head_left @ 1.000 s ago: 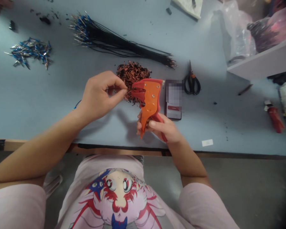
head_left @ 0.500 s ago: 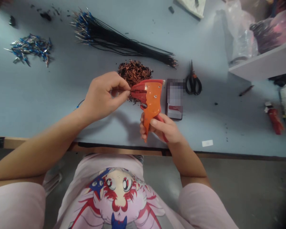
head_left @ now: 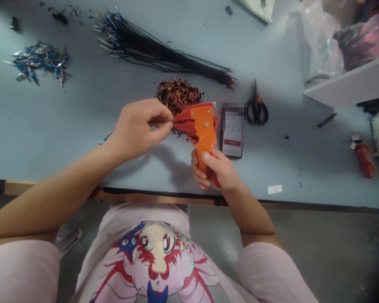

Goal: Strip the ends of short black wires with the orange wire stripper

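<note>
My right hand [head_left: 216, 168] is wrapped round the handles of an orange and red wire stripper [head_left: 205, 126]. At the tool's red jaws, my left hand [head_left: 142, 126] pinches a thin dark wire, mostly hidden by the fingers. The wire's blue end [head_left: 106, 138] shows beyond the left wrist. Behind the jaws lies a pile of copper-coloured scraps [head_left: 178, 96]. Farther back, a bundle of black wires [head_left: 170, 59] with blue and metal ends lies slanting across the table.
A heap of blue and silver connectors [head_left: 41, 62] lies at the left. A phone [head_left: 232, 134] and black scissors [head_left: 257, 110] are right of the tool. Farther right are a red-handled tool [head_left: 363, 158], a white label [head_left: 274, 189] and plastic bags [head_left: 325, 46] by a shelf.
The tool's handles have come closer together as my right hand squeezed them, and a red part now sticks out at its right side. My left hand has barely moved.
</note>
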{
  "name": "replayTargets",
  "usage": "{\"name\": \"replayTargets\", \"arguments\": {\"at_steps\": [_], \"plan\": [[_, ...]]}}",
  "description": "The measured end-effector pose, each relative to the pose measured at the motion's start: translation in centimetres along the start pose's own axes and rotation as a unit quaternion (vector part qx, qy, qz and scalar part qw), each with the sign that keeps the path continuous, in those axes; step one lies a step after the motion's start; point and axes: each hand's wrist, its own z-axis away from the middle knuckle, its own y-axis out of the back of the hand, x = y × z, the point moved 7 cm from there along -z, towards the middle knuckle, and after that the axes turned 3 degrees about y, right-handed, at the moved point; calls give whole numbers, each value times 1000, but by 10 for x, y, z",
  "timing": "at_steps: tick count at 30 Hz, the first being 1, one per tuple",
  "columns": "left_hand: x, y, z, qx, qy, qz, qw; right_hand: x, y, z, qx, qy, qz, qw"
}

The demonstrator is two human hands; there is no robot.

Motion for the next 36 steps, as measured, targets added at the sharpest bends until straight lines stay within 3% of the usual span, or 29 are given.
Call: {"name": "replayTargets", "arguments": {"at_steps": [13, 21, 30, 33, 36], "plan": [[-2, 2, -1, 27, 6, 24, 999, 5, 11, 2, -32, 9, -8, 999], [11, 7, 2, 86, -122, -64, 987, 0, 10, 8, -31, 0, -21, 999], [18, 12, 6, 129, -152, -109, 974, -1, 7, 7, -37, 4, -12, 999], [14, 22, 3, 157, -118, -131, 972, -3, 12, 6, 4, 13, 21, 1000], [10, 37, 3, 220, -91, -147, 960, -8, 20, 8, 76, 28, 142, 987]]}}
